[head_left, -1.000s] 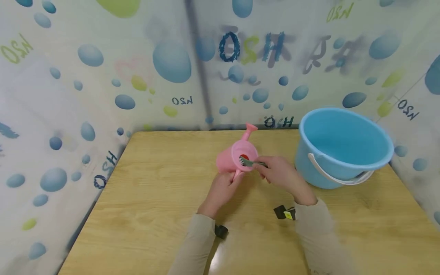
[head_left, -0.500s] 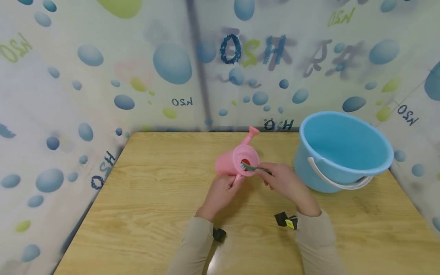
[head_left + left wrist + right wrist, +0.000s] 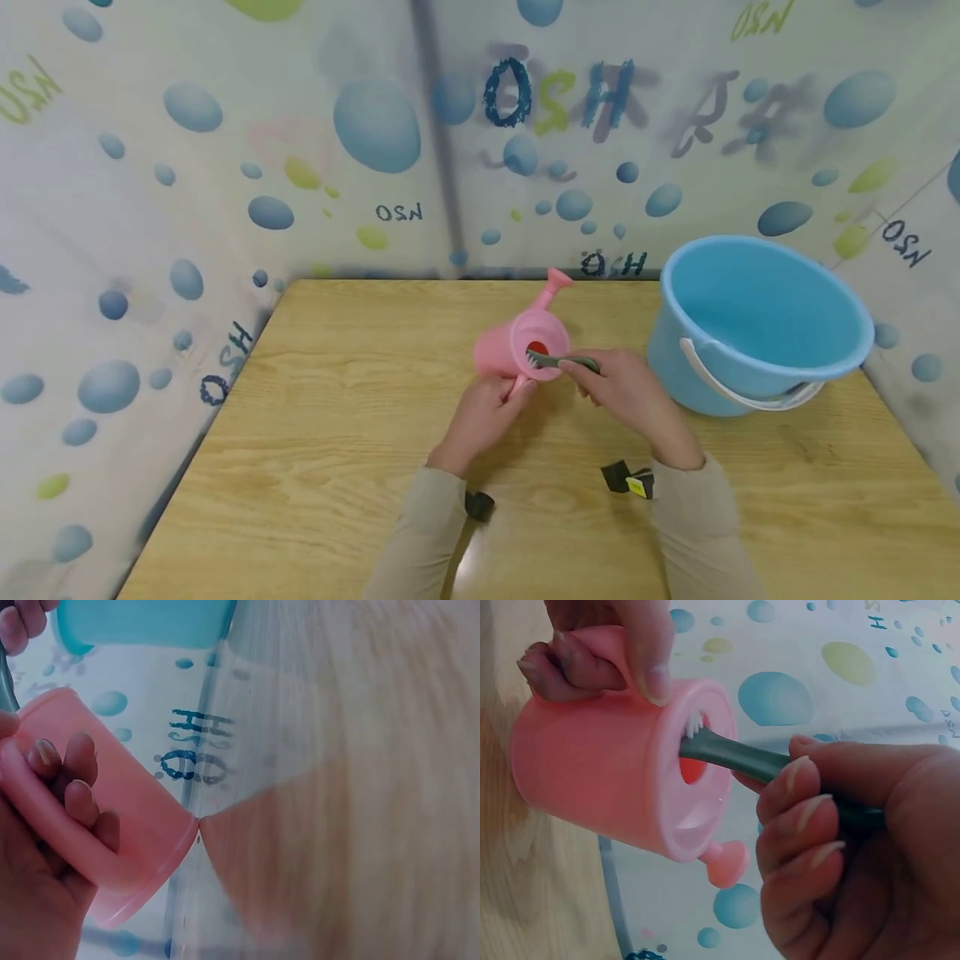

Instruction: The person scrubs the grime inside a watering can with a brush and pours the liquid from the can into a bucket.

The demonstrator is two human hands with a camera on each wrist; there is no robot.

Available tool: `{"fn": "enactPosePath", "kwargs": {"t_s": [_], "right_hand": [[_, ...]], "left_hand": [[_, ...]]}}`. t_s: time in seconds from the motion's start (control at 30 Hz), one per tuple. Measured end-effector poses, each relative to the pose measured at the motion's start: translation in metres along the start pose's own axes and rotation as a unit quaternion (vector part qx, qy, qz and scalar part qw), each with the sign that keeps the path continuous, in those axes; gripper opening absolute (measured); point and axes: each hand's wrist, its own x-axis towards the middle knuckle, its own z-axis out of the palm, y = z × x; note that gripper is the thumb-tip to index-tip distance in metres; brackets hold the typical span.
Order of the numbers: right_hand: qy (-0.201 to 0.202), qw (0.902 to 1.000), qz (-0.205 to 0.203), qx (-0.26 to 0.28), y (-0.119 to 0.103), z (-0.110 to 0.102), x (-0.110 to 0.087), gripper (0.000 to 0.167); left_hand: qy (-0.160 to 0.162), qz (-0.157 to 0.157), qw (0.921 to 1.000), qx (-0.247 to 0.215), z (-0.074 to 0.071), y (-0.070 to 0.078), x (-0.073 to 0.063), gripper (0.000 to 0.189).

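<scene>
Gripping the handle of a pink watering can, the left hand has its fingers curled round it near the middle of the table. The can lies tilted, mouth turned toward the right hand and spout pointing off toward the wall; in the left wrist view the edge of its base meets its own reflection in the tabletop. The right hand pinches a green brush between thumb and fingers, white bristles at the can's opening. Something red shows inside there, partly covered by the brush; whether the bristles touch the can I cannot tell. The right-hand fingers hide much of the brush handle.

A big blue bucket stands upright just beyond the right forearm, taking up the table's far right corner and hiding it, its white handle hanging down on the near side. A small black piece sits beside the left sleeve; a black item with a yellow tag is beside the right sleeve. Blue and green bubbles and lettering cover the wall.
</scene>
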Motion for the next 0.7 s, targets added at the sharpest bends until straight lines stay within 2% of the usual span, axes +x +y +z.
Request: {"fn": "enactPosePath", "kwargs": {"t_s": [0.13, 0.3, 0.5, 0.7], "right_hand": [[-0.008, 0.9999, 0.011, 0.008, 0.001, 0.008, 0.005, 0.036], [-0.011, 0.9999, 0.004, 0.006, 0.000, 0.015, 0.011, 0.037], [-0.005, 0.9999, 0.012, 0.008, -0.001, 0.017, 0.011, 0.039], [-0.006, 0.9979, 0.021, 0.062, 0.005, 0.007, 0.005, 0.042]], "left_hand": [[-0.005, 0.006, 1.0000, 0.006, -0.001, 0.000, 0.000, 0.048], [-0.009, 0.021, 0.9996, 0.015, -0.001, 0.002, 0.002, 0.047], [-0.006, 0.016, 0.9997, 0.018, -0.001, 0.003, 0.002, 0.045], [-0.007, 0.002, 0.9999, 0.012, -0.001, 0.004, 0.000, 0.046]]}}
